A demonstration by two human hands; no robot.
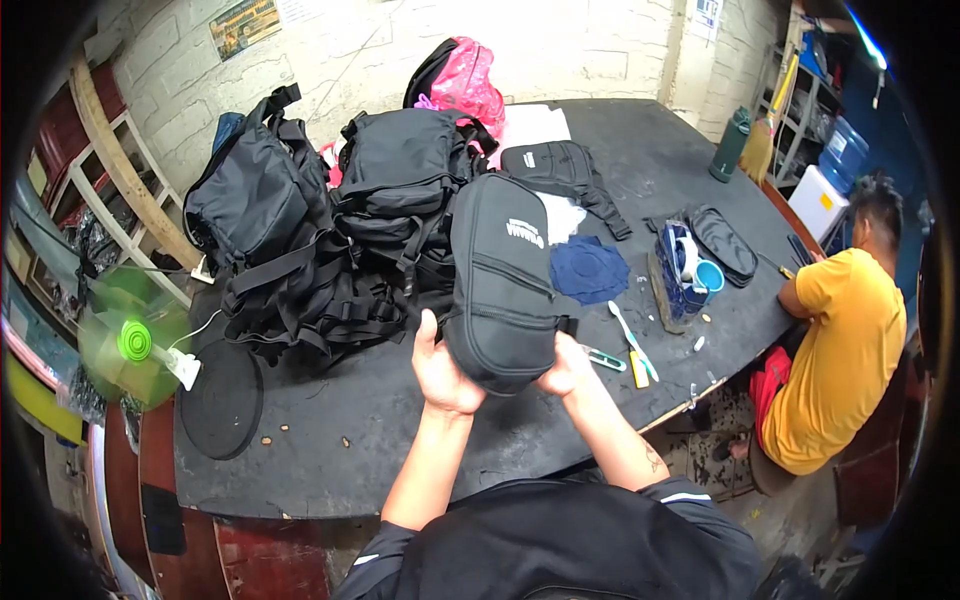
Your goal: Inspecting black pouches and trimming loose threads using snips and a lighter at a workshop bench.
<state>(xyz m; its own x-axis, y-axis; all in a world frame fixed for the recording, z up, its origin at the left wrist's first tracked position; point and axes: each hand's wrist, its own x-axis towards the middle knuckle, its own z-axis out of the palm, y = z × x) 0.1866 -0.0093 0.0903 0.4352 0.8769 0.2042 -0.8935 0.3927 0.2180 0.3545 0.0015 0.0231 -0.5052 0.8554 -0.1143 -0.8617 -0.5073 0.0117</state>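
I hold a black zippered pouch bag upright over the dark table. My left hand grips its lower left side. My right hand grips its lower right corner. Just behind the pouch lies a heap of black backpacks with loose straps. A folded dark blue cloth rests on the table to the right of the pouch.
A pink bag leans on the wall. A toothbrush, small cutter, blue cup and black pouch lie right. A person in a yellow shirt sits at the right. A green fan spins left.
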